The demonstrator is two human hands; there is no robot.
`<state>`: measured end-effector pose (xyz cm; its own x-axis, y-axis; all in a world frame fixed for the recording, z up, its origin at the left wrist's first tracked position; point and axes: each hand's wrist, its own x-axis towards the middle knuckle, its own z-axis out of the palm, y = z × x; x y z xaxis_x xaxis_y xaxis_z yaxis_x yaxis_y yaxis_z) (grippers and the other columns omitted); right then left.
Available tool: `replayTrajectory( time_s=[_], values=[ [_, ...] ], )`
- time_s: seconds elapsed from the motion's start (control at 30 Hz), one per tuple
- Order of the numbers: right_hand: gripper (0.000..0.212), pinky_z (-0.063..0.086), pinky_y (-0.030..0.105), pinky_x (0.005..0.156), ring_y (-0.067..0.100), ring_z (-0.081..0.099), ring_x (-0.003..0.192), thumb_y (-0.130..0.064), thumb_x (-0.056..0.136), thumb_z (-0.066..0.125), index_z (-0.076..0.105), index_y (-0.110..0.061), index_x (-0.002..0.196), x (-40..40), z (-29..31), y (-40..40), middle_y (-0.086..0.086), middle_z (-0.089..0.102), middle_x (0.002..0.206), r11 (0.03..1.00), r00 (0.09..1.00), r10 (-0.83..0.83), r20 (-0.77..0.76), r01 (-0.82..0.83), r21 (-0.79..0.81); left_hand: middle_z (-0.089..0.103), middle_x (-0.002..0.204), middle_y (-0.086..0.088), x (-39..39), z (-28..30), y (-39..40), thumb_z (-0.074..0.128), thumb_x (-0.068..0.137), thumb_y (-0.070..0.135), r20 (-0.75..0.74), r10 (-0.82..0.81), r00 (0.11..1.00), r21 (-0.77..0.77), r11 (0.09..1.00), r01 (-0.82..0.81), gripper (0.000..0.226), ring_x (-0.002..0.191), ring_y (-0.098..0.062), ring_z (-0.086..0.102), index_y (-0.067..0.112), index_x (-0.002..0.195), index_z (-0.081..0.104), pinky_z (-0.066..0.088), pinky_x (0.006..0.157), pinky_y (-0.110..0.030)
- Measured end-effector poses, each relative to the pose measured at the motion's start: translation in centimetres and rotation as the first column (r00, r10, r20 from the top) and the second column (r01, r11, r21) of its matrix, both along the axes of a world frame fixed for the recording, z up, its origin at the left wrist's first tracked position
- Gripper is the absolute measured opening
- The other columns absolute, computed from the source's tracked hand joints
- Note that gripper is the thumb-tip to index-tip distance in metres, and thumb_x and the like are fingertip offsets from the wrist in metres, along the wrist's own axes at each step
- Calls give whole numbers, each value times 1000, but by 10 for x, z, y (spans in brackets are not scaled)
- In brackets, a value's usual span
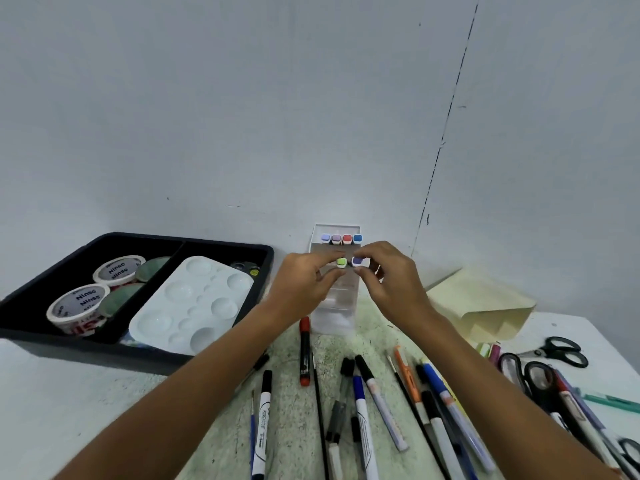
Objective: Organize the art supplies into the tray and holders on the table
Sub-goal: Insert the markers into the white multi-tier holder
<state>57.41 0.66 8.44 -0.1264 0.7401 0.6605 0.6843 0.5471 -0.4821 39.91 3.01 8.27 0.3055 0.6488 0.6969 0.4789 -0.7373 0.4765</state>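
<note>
Markers — green-capped marker [341,262] pinched in left hand [304,285] fingers, purple-capped marker [357,261] pinched in right hand [388,278] fingers. Both held over clear holder [334,306] near table's [69,393] far edge, beside black tray [20,306].

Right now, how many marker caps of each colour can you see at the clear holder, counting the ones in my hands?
Lilac cap: 1
Mauve cap: 1
Red cap: 1
Blue cap: 1
Green cap, pinched by the left hand: 1
Purple cap, pinched by the right hand: 1
Total: 6
</note>
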Motion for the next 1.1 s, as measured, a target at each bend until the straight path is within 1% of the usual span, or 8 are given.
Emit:
replayTrajectory(
  time_s=[0.1, 0.23, 0.37, 0.53, 0.67, 0.77, 0.87, 1.1],
  values=[
    [14, 46, 25, 79, 12, 52, 94, -6, 86, 67, 69, -11, 99, -2, -6, 6, -1, 52, 102, 997, 999, -43, -16, 42, -64, 73, 73, -5, 5, -2, 5, 72, 84, 6, -44, -4, 999, 44, 999, 6, 28, 72, -10, 60, 8, 112, 72, 47, 58, -18],
    [17, 44, 31, 98, 20, 45, 123, -6, 87, 68, 69, -11, 103, 0, -8, 13, 5, 44, 132, 981, 994, -71, -82, 55, -188, 75, 80, -10, 11, -13, 14, 71, 83, 4, -51, 45, 998, 105, 994, -40, 28, 83, -14, 56, 2, 111, 71, 36, 60, -7],
    [18, 48, 8, 83, 15, 59, 104, -5, 87, 68, 71, -6, 105, -1, -9, 17, 8, 56, 127, 965, 980, -54, -192, 2, -261, 76, 85, -6, 13, -25, 18, 64, 89, 15, -17, 18, 1000, 60, 998, -17, 30, 58, -5, 56, 7, 118, 69, 41, 52, -12],
    [15, 46, 6, 73, 14, 67, 84, -7, 89, 66, 74, -7, 101, -4, -15, 14, 1, 69, 101, 971, 953, -72, -296, 0, -238, 75, 100, -4, 15, -32, 20, 56, 96, 22, 43, 18, 999, -65, 998, -15, 30, 49, 7, 53, 8, 119, 68, 39, 51, -6],
    [12, 47, 8, 71, 15, 67, 83, -7, 89, 66, 74, -9, 97, -6, -18, 17, -2, 68, 96, 973, 940, -77, -331, -2, -231, 75, 102, -2, 18, -24, 20, 58, 94, 16, -1, 47, 999, -83, 995, -47, 23, 68, -1, 56, 11, 112, 72, 35, 57, -7],
    [12, 49, 12, 72, 16, 68, 85, -7, 89, 65, 74, -11, 97, -7, -19, 17, -1, 69, 96, 973, 938, -78, -339, -3, -232, 74, 105, 3, 17, -22, 20, 55, 94, 24, 13, 59, 998, -168, 984, -56, 26, 51, 2, 52, 17, 112, 73, 47, 62, -23],
    [13, 48, 9, 72, 18, 68, 88, -8, 89, 66, 74, -10, 99, -7, -16, 16, -2, 68, 96, 974, 944, -73, -322, -2, -227, 73, 109, 2, 15, -17, 17, 56, 96, 24, -16, 62, 998, -197, 978, -64, 25, 57, -6, 56, 15, 114, 72, 54, 66, -30],
    [43, 51, 30, 85, 15, 56, 104, -15, 90, 60, 55, -17, 132, -11, -55, -35, -1, 52, 125, 976, 995, -68, -75, 50, -212, 63, 120, -11, -3, -57, -33, 62, 88, 16, -55, 127, 990, -15, 992, -128, 35, 75, -11, 64, 1, 120, 64, 52, 78, -22]
  ],
)
